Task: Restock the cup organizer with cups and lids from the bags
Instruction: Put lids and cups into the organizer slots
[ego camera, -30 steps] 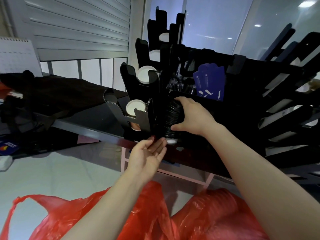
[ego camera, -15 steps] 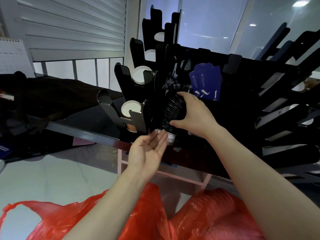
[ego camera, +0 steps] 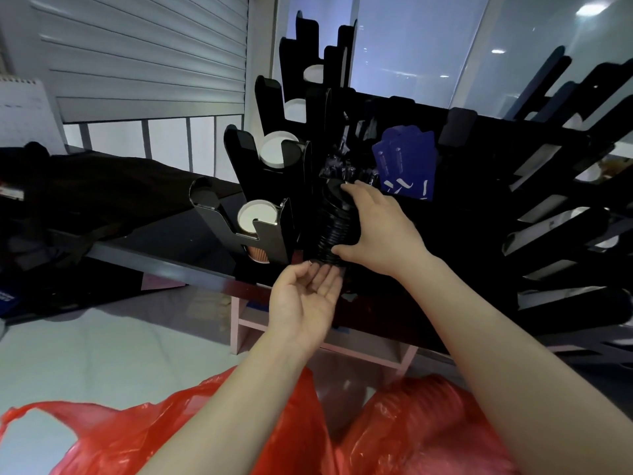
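A black cup organizer [ego camera: 274, 231] with stepped slots stands on a dark counter; several slots on its left hold white-rimmed paper cups [ego camera: 257, 216]. My right hand [ego camera: 376, 231] grips a stack of black lids [ego camera: 334, 228] from the right, thumb at the stack's bottom and fingers at its top, holding it in a slot beside the cups. My left hand [ego camera: 305, 299] is palm-up with straight fingers just under the stack's lower end. A red plastic bag [ego camera: 260, 433] lies below my arms.
More black organizer racks [ego camera: 555, 207] spread to the right, with white cups partly visible. Blue cards [ego camera: 407, 169] sit in a compartment behind the lids. A dark cloth [ego camera: 89, 186] lies on the counter at left. A pink shelf frame [ego camera: 239, 323] shows under the counter.
My right hand has pushed the lid stack further up into the slot. My left hand stays cupped under its lower end, and the white piece seen there earlier is hidden.
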Available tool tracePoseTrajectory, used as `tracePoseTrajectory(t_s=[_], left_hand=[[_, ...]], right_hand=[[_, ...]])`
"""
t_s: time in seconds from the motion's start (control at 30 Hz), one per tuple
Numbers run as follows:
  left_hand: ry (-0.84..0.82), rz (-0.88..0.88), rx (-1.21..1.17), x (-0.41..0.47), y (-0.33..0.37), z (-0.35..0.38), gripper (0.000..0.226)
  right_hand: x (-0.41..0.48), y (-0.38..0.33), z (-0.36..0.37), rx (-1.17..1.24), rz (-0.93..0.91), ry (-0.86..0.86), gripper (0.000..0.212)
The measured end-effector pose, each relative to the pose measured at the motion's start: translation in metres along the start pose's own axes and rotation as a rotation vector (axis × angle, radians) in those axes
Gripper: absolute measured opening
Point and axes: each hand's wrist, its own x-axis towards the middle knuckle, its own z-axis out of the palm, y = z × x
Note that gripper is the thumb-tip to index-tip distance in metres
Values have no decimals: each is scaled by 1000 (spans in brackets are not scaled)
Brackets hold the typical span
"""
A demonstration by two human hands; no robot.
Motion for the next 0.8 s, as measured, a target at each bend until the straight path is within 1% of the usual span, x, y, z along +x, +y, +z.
tracePoseTrajectory(t_s=[0.03, 0.17, 0.3, 0.4, 0.5, 0.6, 0.8], left_hand=[[2, 5, 1, 0, -1, 1, 38], [30, 33, 44, 1, -5, 0, 28], [58, 44, 73, 1, -6, 1, 32], [80, 47, 53, 1, -6, 4, 30], [112, 38, 19, 3, -6, 7, 36], [145, 27, 0, 5, -5, 12, 26], [222, 19, 46, 10, 2, 22, 19]], right_hand=[[1, 0, -1, 6, 4, 2, 102], [0, 2, 0, -5, 2, -7, 101], [0, 4, 2, 5, 11, 70, 101], [3, 6, 2, 6, 29, 112, 101], [7, 7, 1, 10, 25, 59, 100], [13, 7, -1, 37, 7, 33, 96], [26, 1, -1, 48, -24, -95, 93]])
